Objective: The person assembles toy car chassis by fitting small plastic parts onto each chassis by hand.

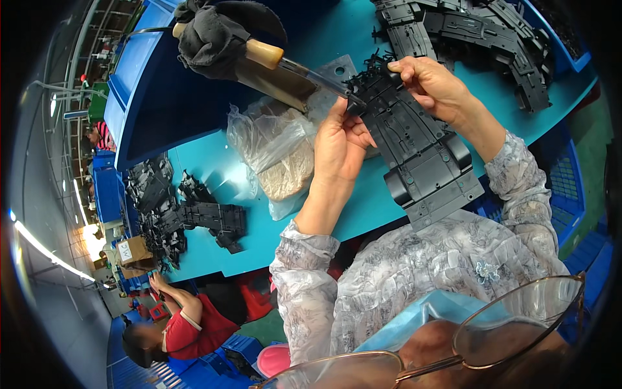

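Observation:
Both my hands hold a long black moulded plastic part [414, 139], tilted above the table. My left hand [342, 144] grips its far left corner, thumb on top and fingers curled beneath. At the far right corner, my right hand [435, 89] pinches the edge between thumb and bent fingers. A tool with a yellowish handle [264, 54] and a straight metal shaft [310, 75] points at the part's far left corner, close to my left thumb. Whether its tip touches the part, I cannot tell. Dark cloth [210, 40] is wrapped around the tool's rear.
Similar black parts [479, 35] are piled at the far right. More black parts [194, 211] lie left on the turquoise table [256, 249]. A clear plastic bag [275, 146] with tan contents sits beside my left hand. A co-worker in red [197, 327] sits at the lower left.

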A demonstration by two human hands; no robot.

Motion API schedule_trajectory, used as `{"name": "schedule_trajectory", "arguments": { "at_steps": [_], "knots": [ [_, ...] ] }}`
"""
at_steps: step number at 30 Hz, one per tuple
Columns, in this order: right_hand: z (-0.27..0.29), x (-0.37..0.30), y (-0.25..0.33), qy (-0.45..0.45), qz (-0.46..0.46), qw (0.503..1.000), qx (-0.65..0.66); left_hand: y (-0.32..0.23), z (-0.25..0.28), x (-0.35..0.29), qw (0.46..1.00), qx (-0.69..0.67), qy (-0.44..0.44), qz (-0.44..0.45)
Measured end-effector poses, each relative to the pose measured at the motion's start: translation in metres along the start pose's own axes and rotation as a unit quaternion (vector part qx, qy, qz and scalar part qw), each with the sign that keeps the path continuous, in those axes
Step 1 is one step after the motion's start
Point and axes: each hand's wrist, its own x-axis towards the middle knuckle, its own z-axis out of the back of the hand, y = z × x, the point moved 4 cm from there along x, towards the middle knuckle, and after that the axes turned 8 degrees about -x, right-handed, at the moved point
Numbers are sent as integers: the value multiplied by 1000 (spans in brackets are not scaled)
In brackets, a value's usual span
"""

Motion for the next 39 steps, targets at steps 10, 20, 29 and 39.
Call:
{"name": "schedule_trajectory", "arguments": {
  "at_steps": [10,20,29,39],
  "knots": [
    [-2,-4,4,-4,16,1000,7,-1,-5,-1,1000,-21,-2,1],
    [-4,-6,4,14,30,999,14,-1,-4,-3,999,-32,33,14],
    [-3,-6,5,-4,35,999,15,1,-5,-3,1000,-18,15,-12],
    [-6,-7,5,23,42,998,40,0,-5,-5,999,-31,3,-6]
  ]
}}
